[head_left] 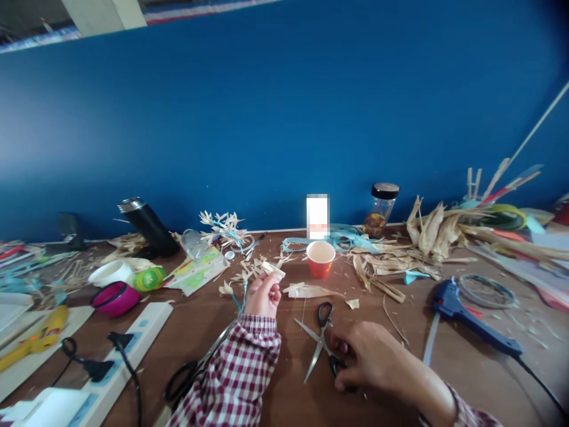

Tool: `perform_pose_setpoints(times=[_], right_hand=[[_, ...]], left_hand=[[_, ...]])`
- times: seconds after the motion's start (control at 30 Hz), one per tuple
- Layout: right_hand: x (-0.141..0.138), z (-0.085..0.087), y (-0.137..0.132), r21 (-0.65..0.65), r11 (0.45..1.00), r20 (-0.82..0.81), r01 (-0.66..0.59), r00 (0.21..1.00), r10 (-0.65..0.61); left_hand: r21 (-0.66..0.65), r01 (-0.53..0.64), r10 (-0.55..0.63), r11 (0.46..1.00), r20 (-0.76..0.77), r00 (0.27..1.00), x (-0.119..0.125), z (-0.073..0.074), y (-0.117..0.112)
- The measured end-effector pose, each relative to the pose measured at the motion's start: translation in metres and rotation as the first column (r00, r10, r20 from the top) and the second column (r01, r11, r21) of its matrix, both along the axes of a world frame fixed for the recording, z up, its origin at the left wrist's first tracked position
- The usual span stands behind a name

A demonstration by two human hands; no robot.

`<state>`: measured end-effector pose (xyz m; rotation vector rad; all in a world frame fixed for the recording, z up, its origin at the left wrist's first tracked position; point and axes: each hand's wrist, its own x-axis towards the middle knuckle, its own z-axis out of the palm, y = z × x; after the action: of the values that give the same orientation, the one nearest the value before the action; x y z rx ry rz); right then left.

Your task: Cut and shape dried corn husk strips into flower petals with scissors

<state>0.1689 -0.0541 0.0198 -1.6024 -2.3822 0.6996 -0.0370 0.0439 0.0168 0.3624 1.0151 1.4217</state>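
Between the thumb and fingertips of my left hand (263, 296) is a small pale strip of dried corn husk (272, 270). My right hand (376, 362) is low over the table, its curled fingers on one black handle of the scissors (316, 343). The scissor blades are spread apart and point left and toward me; part of the near handle is hidden by my fingers. A longer piece of husk (311, 291) lies just beyond the scissors. Past it stands a red paper cup (320, 261). Another pair of scissors (184, 379) lies partly under my left sleeve.
A blue glue gun (471, 317) with a cord lies at right, a yellow one (38, 341) at left. A white power strip (133, 350) runs along the left. Husks (429, 231), a glass jar (381, 210) and a leaning black flask (149, 228) line the blue partition (284, 118).
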Motion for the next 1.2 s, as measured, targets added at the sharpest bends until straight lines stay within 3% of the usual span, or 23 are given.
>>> perform_pose_setpoints(times=[0.2, 0.37, 0.6, 0.87, 1.0, 1.2], right_hand=[[-0.004, 0.002, -0.002, 0.024, 1.0, -0.024, -0.019, 1.0, 0.019], [-0.006, 0.007, 0.003, 0.11, 0.992, -0.101, 0.06, 0.994, -0.049], [-0.003, 0.004, 0.002, 0.148, 0.987, -0.092, -0.064, 0.993, 0.079], [-0.005, 0.01, -0.002, 0.159, 0.983, -0.047, -0.088, 0.994, 0.097], [-0.01, 0.005, -0.001, 0.217, 0.97, -0.04, -0.105, 0.992, 0.116], [-0.016, -0.007, 0.01, 0.18, 0.979, 0.023, -0.099, 0.995, 0.097]], left_hand=[[0.009, -0.048, 0.047, 0.999, 0.039, 0.998, -0.003, 0.001, 0.002], [-0.001, -0.103, 0.102, 0.995, 0.051, 0.993, -0.005, 0.003, 0.005], [-0.016, -0.083, 0.083, 0.996, 0.055, 0.995, -0.004, 0.002, 0.004], [-0.021, -0.085, 0.086, 0.996, 0.046, 0.995, -0.004, -0.002, 0.005], [-0.031, -0.085, 0.086, 0.996, 0.043, 0.995, -0.004, -0.003, 0.005], [-0.027, -0.088, 0.089, 0.996, 0.057, 0.994, -0.004, -0.003, 0.004]])
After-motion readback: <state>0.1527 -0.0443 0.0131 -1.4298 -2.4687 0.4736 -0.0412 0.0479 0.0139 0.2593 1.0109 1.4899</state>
